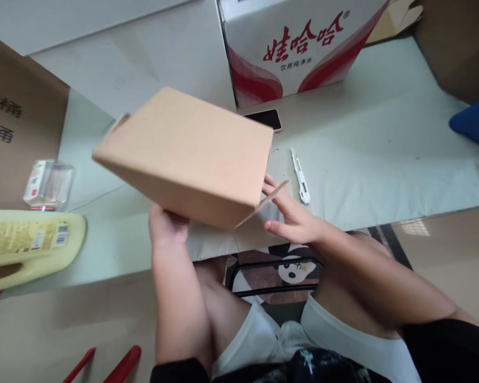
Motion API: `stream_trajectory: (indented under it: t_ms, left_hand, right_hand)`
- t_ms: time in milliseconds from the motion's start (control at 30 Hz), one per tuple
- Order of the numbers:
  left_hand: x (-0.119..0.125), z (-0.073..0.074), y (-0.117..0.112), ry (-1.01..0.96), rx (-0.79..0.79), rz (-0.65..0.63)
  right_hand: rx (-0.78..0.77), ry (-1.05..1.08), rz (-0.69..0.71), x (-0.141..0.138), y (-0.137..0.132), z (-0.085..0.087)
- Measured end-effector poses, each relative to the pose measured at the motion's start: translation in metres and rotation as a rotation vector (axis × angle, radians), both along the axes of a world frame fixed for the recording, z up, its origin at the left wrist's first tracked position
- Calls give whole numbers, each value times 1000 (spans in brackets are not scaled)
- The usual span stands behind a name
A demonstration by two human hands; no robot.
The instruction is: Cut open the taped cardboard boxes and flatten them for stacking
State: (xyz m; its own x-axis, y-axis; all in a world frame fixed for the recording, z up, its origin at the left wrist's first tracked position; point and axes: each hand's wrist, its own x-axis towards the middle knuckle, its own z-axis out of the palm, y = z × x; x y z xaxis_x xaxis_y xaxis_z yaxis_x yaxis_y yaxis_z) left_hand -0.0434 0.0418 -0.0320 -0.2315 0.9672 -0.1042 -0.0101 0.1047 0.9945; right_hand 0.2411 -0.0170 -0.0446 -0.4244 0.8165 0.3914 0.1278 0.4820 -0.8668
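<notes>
A plain brown cardboard box [187, 151] is lifted above the table, tilted with its closed bottom toward me. My left hand [165, 226] grips it from underneath at its near lower edge, fingers hidden behind the box. My right hand [293, 213] is at the box's right end, where its fingers touch a loose flap. The fingers there are stretched and slightly apart.
A white and red printed carton [295, 48] stands at the back with a dark phone [265, 118] before it. A white utility knife [300, 175] lies right of the box. A yellow bottle [27, 239] and clear plastic jar [48, 183] lie left beside brown cardboard [16, 117]. A blue object [475, 122] is far right.
</notes>
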Motion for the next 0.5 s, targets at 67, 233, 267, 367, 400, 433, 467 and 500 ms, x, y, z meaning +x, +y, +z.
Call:
stream_trajectory:
  t_ms: [67,233,267,367,400,433,467,500]
  left_hand:
    - [9,-1,-2,-146,-156,80]
    - [24,-5,-9,-149,-321,-232]
    - [27,-4,-12,-146,-345,-339]
    - [34,1,-22,-106,-499,-602]
    - [36,4,-25,-71,-563,-671]
    - [38,6,-27,-21,-621,-736]
    - [40,9,-29,35,-656,-788]
    - [41,10,-29,90,-660,-817]
  right_hand:
    - [64,-16,-62,0,0,2]
    - [50,16,-281,2,-1,6]
    - [39,34,-318,3,-1,6]
    - [52,92,-406,9,0,9]
    - [60,105,-428,11,0,10]
    - [64,112,-444,13,1,11]
    - [67,115,-451,15,1,12]
    - [71,118,-445,17,1,13]
